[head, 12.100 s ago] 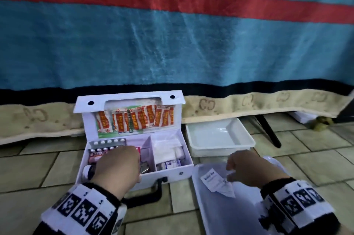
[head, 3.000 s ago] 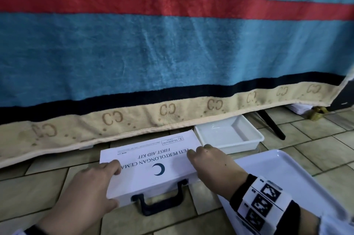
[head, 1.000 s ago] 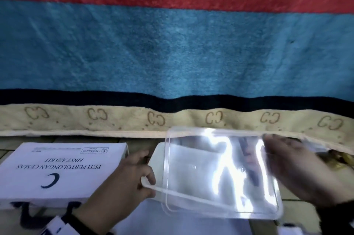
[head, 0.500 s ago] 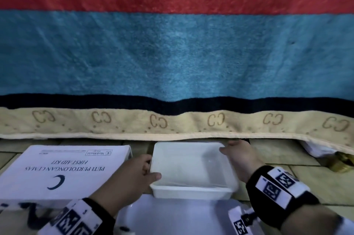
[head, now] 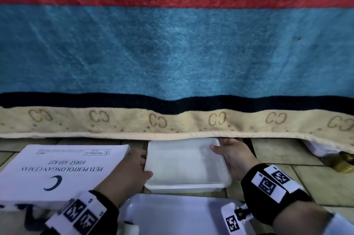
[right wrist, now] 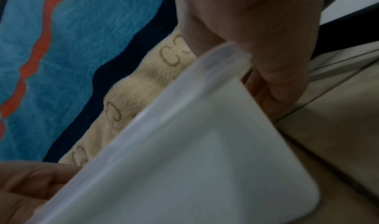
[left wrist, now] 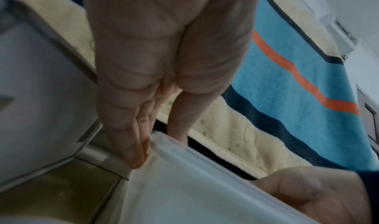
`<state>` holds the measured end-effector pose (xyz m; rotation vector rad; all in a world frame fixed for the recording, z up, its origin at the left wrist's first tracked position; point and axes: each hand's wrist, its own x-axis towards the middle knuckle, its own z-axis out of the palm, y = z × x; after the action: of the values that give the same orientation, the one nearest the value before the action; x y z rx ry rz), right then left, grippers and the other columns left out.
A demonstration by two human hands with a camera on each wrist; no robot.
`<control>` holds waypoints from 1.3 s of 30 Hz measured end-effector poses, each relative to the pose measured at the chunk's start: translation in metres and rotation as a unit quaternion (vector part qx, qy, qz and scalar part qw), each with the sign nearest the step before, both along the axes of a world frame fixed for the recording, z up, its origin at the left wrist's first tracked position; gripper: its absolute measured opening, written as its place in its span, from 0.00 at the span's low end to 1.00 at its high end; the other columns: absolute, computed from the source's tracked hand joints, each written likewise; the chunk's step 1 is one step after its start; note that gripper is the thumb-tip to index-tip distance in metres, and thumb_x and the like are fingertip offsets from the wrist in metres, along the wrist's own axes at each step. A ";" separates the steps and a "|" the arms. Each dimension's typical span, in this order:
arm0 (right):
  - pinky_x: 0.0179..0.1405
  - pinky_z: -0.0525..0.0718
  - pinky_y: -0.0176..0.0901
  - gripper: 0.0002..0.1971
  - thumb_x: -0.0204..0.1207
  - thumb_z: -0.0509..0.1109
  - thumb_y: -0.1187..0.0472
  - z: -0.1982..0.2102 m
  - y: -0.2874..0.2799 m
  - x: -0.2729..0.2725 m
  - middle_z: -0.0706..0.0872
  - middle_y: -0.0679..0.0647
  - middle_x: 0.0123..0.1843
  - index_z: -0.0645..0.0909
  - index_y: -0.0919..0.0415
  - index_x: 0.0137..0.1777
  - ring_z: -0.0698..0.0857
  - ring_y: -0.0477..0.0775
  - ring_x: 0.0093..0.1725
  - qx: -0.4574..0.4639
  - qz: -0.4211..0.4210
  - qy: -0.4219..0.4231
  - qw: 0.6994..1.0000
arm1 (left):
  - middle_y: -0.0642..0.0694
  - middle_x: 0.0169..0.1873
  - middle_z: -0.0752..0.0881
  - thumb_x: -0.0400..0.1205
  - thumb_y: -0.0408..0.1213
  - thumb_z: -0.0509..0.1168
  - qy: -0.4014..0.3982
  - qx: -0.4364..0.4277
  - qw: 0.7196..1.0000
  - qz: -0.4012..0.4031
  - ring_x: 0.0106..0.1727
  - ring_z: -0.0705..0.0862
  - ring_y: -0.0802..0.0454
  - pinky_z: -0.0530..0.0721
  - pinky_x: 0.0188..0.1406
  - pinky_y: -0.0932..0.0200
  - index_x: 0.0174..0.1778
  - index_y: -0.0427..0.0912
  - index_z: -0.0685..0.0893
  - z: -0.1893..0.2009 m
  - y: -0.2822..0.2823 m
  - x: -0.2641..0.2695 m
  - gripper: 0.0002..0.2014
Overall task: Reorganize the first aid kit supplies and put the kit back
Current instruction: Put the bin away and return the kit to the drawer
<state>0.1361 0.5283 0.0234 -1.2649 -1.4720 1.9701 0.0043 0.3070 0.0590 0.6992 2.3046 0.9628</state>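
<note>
Two hands grip 1 white lidded container (head: 186, 162) on the tiled floor (head: 283, 160): left hand (head: 132, 169) holds its left edge w/ thumb on top, right hand (head: 232, 155) clasps the right edge near the far corner. One closed first aid kit (head: 63, 169) lies just left of the left hand; 1 white tray (head: 172, 215) sits nearer the person than both hands, 1 striped blanket (head: 172, 52) hangs beyond the fingertips.

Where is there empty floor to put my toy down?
Bare tiles show right of the white container, between the right hand and the gold thing. It is crowded elsewhere: the left hand fills the gap beside the first aid kit, and the tray sits close in front.
</note>
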 end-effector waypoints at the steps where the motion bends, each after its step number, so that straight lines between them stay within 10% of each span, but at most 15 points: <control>1: 0.39 0.86 0.52 0.14 0.68 0.75 0.75 0.000 0.000 0.000 0.88 0.68 0.49 0.82 0.71 0.54 0.88 0.65 0.42 0.001 -0.002 0.002 1.000 | 0.56 0.40 0.80 0.76 0.23 0.69 -0.007 0.002 1.000 0.000 0.39 0.80 0.64 0.74 0.33 0.77 0.58 0.44 0.72 0.001 0.000 -0.001 0.20; 8: 0.42 0.85 0.57 0.06 0.74 0.71 0.72 -0.003 0.001 -0.002 0.88 0.65 0.45 0.81 0.65 0.49 0.87 0.65 0.42 -0.020 0.019 -0.007 1.000 | 0.44 0.44 0.84 0.77 0.25 0.68 -0.031 0.045 0.995 0.083 0.50 0.84 0.47 0.79 0.50 0.58 0.50 0.39 0.77 -0.006 0.004 0.000 0.10; 11: 0.44 0.86 0.58 0.09 0.76 0.70 0.71 -0.002 -0.001 -0.005 0.88 0.65 0.48 0.81 0.66 0.54 0.88 0.66 0.45 -0.012 0.015 -0.011 1.000 | 0.58 0.31 0.85 0.77 0.18 0.64 -0.049 0.070 0.994 0.073 0.32 0.85 0.67 0.78 0.39 0.68 0.38 0.46 0.77 -0.008 0.006 0.000 0.15; 15: 0.42 0.85 0.55 0.05 0.76 0.69 0.71 0.003 0.000 -0.006 0.87 0.65 0.46 0.81 0.67 0.51 0.87 0.63 0.42 -0.017 0.011 -0.015 1.000 | 0.51 0.39 0.85 0.77 0.17 0.63 -0.045 0.068 0.995 0.058 0.37 0.81 0.65 0.76 0.35 0.75 0.51 0.41 0.77 -0.010 0.009 -0.004 0.15; 19: 0.36 0.83 0.50 0.04 0.78 0.65 0.74 0.008 0.001 -0.004 0.86 0.64 0.43 0.79 0.67 0.48 0.85 0.61 0.38 -0.037 0.031 -0.003 0.999 | 0.46 0.42 0.86 0.77 0.14 0.60 -0.045 0.069 0.994 0.067 0.45 0.84 0.50 0.81 0.44 0.62 0.59 0.33 0.80 -0.013 0.009 -0.004 0.17; 29: 0.36 0.84 0.51 0.11 0.75 0.61 0.81 0.013 -0.004 0.005 0.86 0.66 0.45 0.80 0.70 0.52 0.85 0.63 0.39 -0.018 0.053 -0.015 0.998 | 0.55 0.40 0.81 0.75 0.18 0.65 0.014 -0.014 0.999 -0.046 0.42 0.81 0.59 0.73 0.33 0.80 0.73 0.42 0.70 -0.003 0.005 -0.005 0.31; 34: 0.29 0.78 0.41 0.14 0.71 0.67 0.81 0.018 -0.001 0.019 0.87 0.58 0.41 0.80 0.61 0.45 0.84 0.56 0.37 0.061 0.045 -0.053 0.996 | 0.55 0.56 0.85 0.74 0.28 0.68 0.059 -0.075 0.990 -0.101 0.55 0.84 0.58 0.81 0.58 0.63 0.78 0.49 0.65 -0.003 0.003 -0.014 0.36; 39: 0.49 0.86 0.49 0.14 0.69 0.73 0.75 0.013 0.000 0.016 0.90 0.59 0.48 0.85 0.63 0.54 0.88 0.59 0.49 0.165 0.072 -0.123 0.976 | 0.43 0.67 0.77 0.78 0.39 0.68 0.216 -0.218 0.935 -0.178 0.65 0.77 0.48 0.73 0.53 0.63 0.72 0.38 0.67 0.010 0.014 -0.011 0.27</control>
<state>0.1522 0.5282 0.0368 -1.3160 -1.9648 1.6015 -0.0066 0.3205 0.0688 1.1627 2.5034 0.1226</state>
